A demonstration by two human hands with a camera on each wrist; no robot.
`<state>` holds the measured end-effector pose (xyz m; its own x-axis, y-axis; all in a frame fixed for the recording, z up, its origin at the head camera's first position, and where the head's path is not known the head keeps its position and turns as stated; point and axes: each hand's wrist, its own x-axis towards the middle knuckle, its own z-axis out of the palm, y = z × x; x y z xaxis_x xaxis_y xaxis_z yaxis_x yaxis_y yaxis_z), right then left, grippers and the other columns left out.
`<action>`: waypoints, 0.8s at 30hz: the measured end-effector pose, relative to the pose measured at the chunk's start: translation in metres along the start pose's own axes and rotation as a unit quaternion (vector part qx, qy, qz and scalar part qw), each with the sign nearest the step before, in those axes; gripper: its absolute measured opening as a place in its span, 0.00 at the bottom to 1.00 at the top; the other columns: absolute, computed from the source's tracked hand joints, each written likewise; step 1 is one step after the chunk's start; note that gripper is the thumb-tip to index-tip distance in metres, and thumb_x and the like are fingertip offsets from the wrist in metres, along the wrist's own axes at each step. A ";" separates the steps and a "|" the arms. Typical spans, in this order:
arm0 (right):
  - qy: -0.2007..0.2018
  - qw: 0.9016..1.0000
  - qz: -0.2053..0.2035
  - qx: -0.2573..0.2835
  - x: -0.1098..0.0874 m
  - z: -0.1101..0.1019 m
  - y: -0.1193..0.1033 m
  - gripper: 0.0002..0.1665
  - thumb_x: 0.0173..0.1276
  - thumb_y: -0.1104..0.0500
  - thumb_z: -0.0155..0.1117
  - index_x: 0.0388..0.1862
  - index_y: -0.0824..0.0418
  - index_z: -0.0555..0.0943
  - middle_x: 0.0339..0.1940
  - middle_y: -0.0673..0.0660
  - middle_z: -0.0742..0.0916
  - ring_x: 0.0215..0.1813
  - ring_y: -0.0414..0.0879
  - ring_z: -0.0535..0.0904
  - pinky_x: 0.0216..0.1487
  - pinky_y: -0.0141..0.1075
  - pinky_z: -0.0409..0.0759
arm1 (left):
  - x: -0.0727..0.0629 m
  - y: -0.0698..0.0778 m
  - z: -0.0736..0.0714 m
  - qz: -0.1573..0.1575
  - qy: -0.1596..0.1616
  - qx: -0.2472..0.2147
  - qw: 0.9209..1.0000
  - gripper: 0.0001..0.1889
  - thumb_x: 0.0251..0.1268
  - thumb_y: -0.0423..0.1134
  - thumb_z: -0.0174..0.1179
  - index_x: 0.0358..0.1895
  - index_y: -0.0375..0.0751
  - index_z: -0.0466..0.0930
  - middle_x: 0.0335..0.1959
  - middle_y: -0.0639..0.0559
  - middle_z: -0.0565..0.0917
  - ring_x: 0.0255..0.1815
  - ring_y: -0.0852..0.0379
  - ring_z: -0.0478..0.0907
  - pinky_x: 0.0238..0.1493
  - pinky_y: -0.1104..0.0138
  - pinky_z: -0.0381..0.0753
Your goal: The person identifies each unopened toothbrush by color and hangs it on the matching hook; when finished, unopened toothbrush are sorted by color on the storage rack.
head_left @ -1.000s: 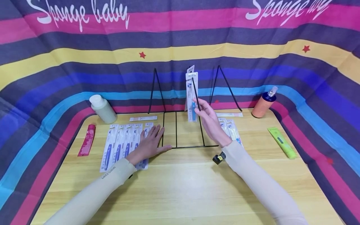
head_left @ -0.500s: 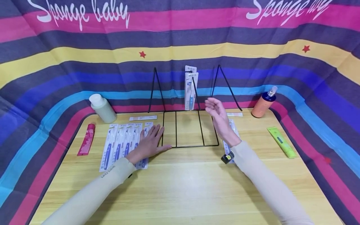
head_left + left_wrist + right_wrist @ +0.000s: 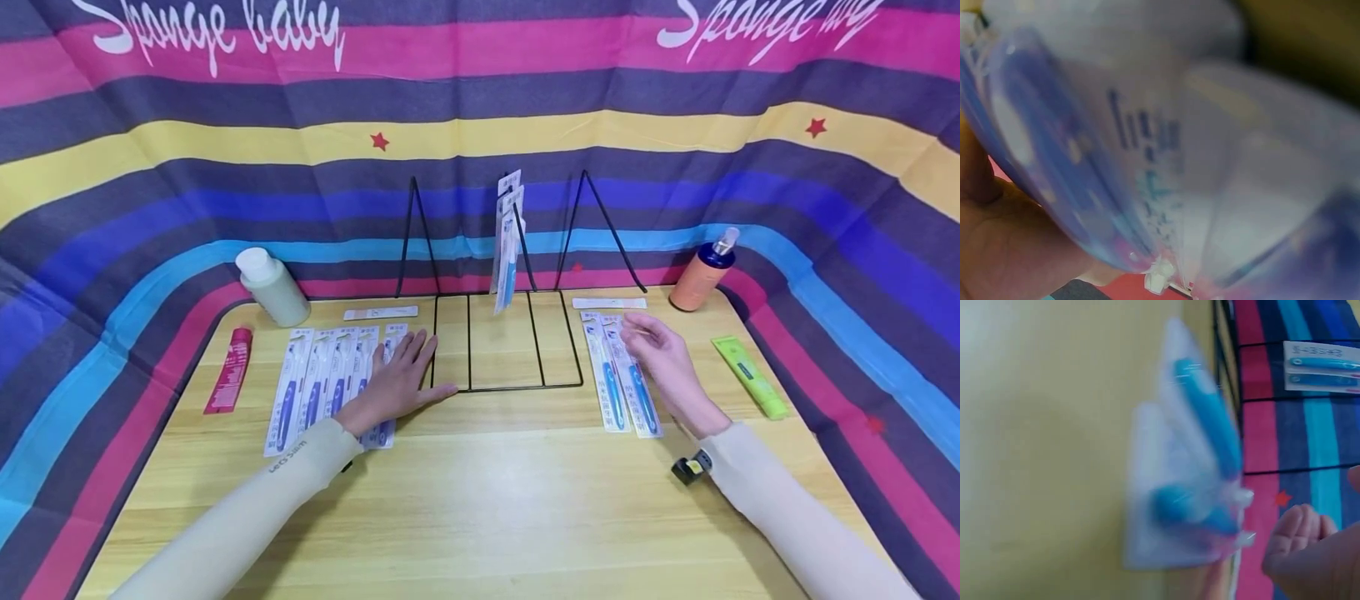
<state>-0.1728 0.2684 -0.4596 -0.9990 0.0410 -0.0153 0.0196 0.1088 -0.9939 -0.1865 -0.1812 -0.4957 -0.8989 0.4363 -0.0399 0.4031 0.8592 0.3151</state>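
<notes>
- Left hand (image 3: 401,375): spread, gripping nothing; should steady the wire rack (image 3: 469,342).
- Right hand (image 3: 663,362): loosely curled, empty, by light-blue toothbrush packs (image 3: 611,387); should pinch one squarely by its edge.

Toothbrushes (image 3: 613,398) show blue or purple, the rack (image 3: 469,343) black, the cloth (image 3: 525,50) pink, yellow and blue stripes.

Head view: high, forward-down over table (image 3: 495,500); wrist views: close; head, right wrist share blue toothbrushes (image 3: 612,392).
</notes>
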 end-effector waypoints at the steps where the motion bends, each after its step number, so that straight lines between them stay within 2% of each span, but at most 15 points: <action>1: 0.000 1.000 0.016 -0.023 -0.003 -0.005 0.004 0.36 0.86 0.55 0.62 0.84 0.70 0.66 0.74 0.65 0.78 0.59 0.35 0.79 0.59 0.27 0.80 | 0.000 0.001 -0.001 -0.001 -0.001 -0.001 1.000 0.56 0.75 0.71 0.61 0.89 0.36 0.51 0.89 0.34 0.50 0.89 0.33 0.45 0.77 0.23 0.37; 6: -0.027 0.993 0.085 -0.082 -0.013 -0.029 0.020 0.41 0.85 0.52 0.64 0.83 0.75 0.63 0.69 0.67 0.80 0.52 0.33 0.81 0.53 0.30 0.84 | 0.000 0.000 -0.001 -0.001 -0.006 -0.012 1.000 0.57 0.75 0.74 0.57 0.90 0.37 0.49 0.90 0.35 0.49 0.89 0.34 0.43 0.77 0.24 0.35; 10: -0.058 0.984 0.114 -0.122 -0.013 -0.041 0.025 0.42 0.83 0.52 0.66 0.81 0.79 0.65 0.67 0.67 0.80 0.48 0.33 0.80 0.48 0.30 0.84 | -0.001 0.001 -0.003 0.002 -0.001 -0.018 1.000 0.57 0.74 0.74 0.58 0.89 0.35 0.51 0.89 0.33 0.50 0.89 0.32 0.44 0.77 0.23 0.36; 15: -0.075 0.967 0.132 -0.206 -0.015 -0.044 0.023 0.39 0.80 0.49 0.70 0.77 0.75 0.72 0.61 0.64 0.84 0.46 0.40 0.79 0.41 0.33 0.81 | -0.002 0.000 -0.003 -0.001 -0.002 -0.019 1.000 0.57 0.75 0.74 0.58 0.89 0.35 0.51 0.89 0.33 0.50 0.88 0.32 0.44 0.77 0.23 0.36; 19: -0.074 0.953 0.138 -0.259 -0.016 -0.043 0.020 0.35 0.79 0.47 0.72 0.70 0.74 0.78 0.51 0.60 0.86 0.44 0.46 0.77 0.39 0.35 0.77 | 0.000 0.000 -0.002 -0.011 -0.012 -0.016 1.000 0.56 0.75 0.73 0.58 0.90 0.38 0.49 0.90 0.35 0.48 0.89 0.34 0.42 0.78 0.25 0.34; 21: -0.073 0.948 0.136 -0.277 -0.017 -0.042 0.019 0.34 0.79 0.47 0.72 0.67 0.74 0.80 0.49 0.60 0.86 0.45 0.48 0.77 0.41 0.36 0.75 | 0.000 0.001 -0.003 -0.013 -0.015 -0.014 1.000 0.56 0.75 0.73 0.59 0.90 0.38 0.48 0.90 0.36 0.47 0.89 0.34 0.41 0.78 0.25 0.34; 24: -0.072 0.944 0.127 -0.295 -0.020 -0.040 0.016 0.33 0.79 0.47 0.72 0.65 0.74 0.80 0.51 0.63 0.87 0.49 0.52 0.78 0.45 0.37 0.74 | 0.000 0.002 -0.004 -0.015 -0.016 -0.010 1.000 0.56 0.75 0.72 0.59 0.90 0.37 0.49 0.90 0.35 0.48 0.89 0.34 0.42 0.78 0.25 0.34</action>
<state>-0.1510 0.3087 -0.4711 -0.9535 0.0090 -0.3014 0.2346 0.6499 -0.7229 -0.1864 -0.1804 -0.4913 -0.9040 0.4200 -0.0800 0.3732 0.8665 0.3315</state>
